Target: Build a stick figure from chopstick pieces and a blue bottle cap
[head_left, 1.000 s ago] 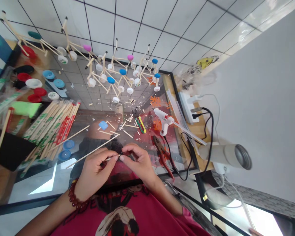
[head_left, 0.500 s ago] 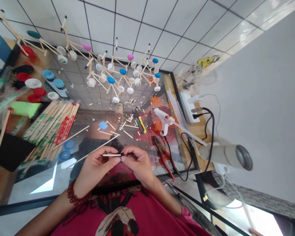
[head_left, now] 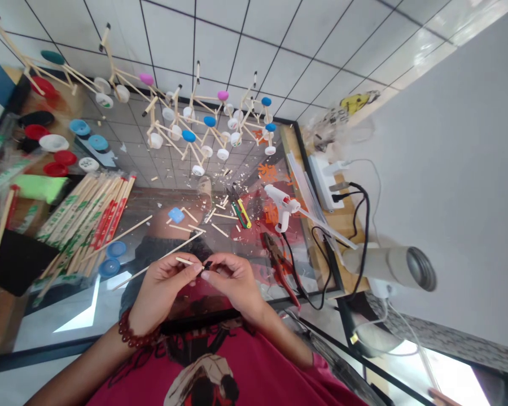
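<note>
Both hands meet just above the near edge of the glass bench (head_left: pixel 80 316). The left hand (head_left: pixel 163 290) pinches a short wooden stick (head_left: pixel 186 261) at its fingertips; the right hand (head_left: pixel 232 282) pinches a small dark piece (head_left: pixel 207 264) against the stick's end. Seating it well likely calls for a steady stick and a straight, gentle push. Beyond the hands lie offcuts; a glue gun (head_left: pixel 281 204) and red pliers (head_left: pixel 279 262) sit to their right, wrapped chopsticks (head_left: pixel 88 217) to their left, stick-and-cap models (head_left: pixel 195 129) farther off. Tiled floor shows beyond.
</note>
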`<control>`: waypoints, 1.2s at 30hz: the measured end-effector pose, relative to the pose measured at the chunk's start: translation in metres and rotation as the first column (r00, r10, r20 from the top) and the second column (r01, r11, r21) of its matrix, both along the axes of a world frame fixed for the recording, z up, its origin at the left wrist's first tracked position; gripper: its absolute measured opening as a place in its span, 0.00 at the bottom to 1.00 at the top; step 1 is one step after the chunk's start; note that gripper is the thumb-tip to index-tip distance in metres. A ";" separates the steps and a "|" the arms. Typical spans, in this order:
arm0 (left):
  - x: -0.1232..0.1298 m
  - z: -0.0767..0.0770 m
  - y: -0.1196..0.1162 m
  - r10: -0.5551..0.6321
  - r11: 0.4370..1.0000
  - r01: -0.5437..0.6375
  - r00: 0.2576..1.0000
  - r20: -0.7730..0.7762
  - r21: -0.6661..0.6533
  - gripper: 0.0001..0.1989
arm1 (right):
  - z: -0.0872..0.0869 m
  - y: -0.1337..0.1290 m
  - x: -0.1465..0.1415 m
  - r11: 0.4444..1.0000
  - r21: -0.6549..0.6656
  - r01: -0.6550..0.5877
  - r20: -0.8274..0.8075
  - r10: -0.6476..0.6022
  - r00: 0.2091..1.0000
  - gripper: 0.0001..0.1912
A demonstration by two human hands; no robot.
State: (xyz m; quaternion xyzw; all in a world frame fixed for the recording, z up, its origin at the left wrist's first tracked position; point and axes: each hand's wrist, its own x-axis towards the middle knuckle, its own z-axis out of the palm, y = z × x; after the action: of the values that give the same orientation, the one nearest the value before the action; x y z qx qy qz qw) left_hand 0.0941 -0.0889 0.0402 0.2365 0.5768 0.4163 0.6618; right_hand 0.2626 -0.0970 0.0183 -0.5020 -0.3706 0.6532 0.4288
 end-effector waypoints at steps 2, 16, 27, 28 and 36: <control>0.000 -0.001 -0.001 -0.023 1.000 0.023 1.000 -0.014 0.012 0.15 | 0.000 0.000 0.000 1.000 0.009 0.011 -0.007 -0.011 1.000 0.08; 0.003 -0.002 0.002 0.055 0.998 -0.057 0.997 0.062 0.029 0.20 | -0.002 0.002 0.011 0.955 0.292 -0.053 0.232 -0.017 0.973 0.21; 0.005 0.002 0.012 0.225 0.972 -0.204 0.950 0.217 -0.112 0.28 | 0.009 -0.021 0.108 0.857 0.509 -0.077 0.711 -0.369 0.598 0.07; 0.005 0.002 0.012 0.227 0.972 -0.207 0.949 0.217 -0.114 0.28 | 0.009 -0.021 0.112 0.850 0.515 -0.107 0.736 -0.374 0.565 0.08; 0.003 0.001 0.013 0.222 0.974 -0.206 0.955 0.197 -0.099 0.28 | -0.006 0.047 0.072 0.847 0.380 -0.371 0.919 -0.300 0.258 0.10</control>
State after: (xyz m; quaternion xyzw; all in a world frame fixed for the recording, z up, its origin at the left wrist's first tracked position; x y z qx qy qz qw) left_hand 0.0971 -0.0763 0.0415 0.1021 0.5427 0.4853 0.6780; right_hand 0.3346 -0.0498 0.0127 -0.6442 -0.7285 0.0885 0.2158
